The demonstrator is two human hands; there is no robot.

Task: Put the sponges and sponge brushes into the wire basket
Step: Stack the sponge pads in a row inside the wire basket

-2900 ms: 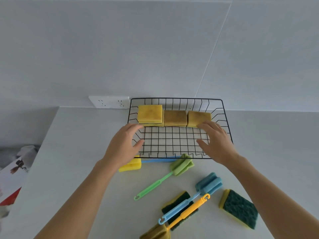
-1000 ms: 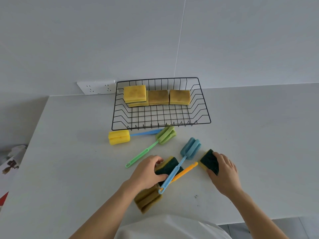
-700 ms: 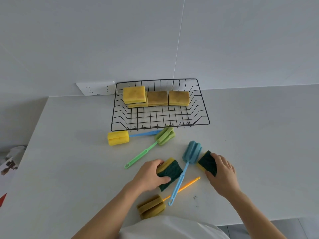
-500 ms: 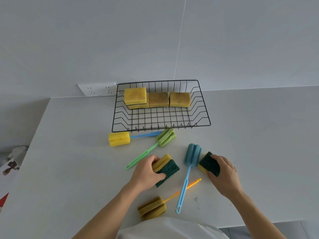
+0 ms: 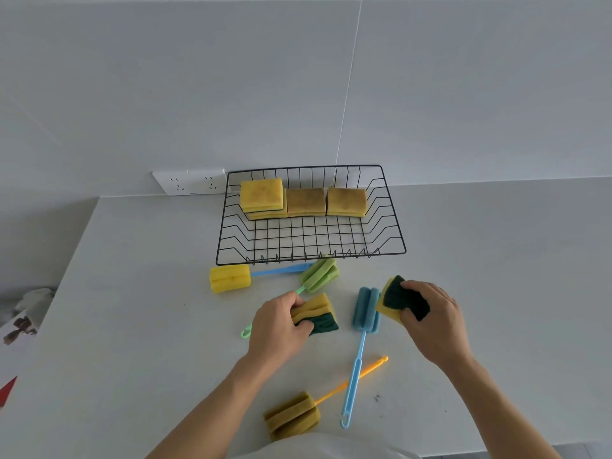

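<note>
A black wire basket [image 5: 394,226] stands at the back of the white table, with yellow sponges [image 5: 306,202] lined up along its far side. My left hand [image 5: 278,323] grips a yellow and green sponge [image 5: 319,314] just above the table. My right hand [image 5: 433,321] holds a second yellow and green sponge [image 5: 394,298], lifted and tilted. Between the two hands lies a blue sponge brush [image 5: 364,311]. A green sponge brush [image 5: 319,276] and a yellow-headed brush [image 5: 230,278] with a blue handle lie by the basket's front rim. An olive-headed brush [image 5: 291,415] with an orange handle lies near me.
A white wall socket [image 5: 190,182] sits behind the basket's left corner. The table's left edge [image 5: 56,293] drops to a floor with paper clutter [image 5: 20,326]. The grey wall rises right behind the basket.
Both hands came back from the basket to the near sponges and closed on one each. Both sponges have risen off the table, and the blue brush rolled straight between them.
</note>
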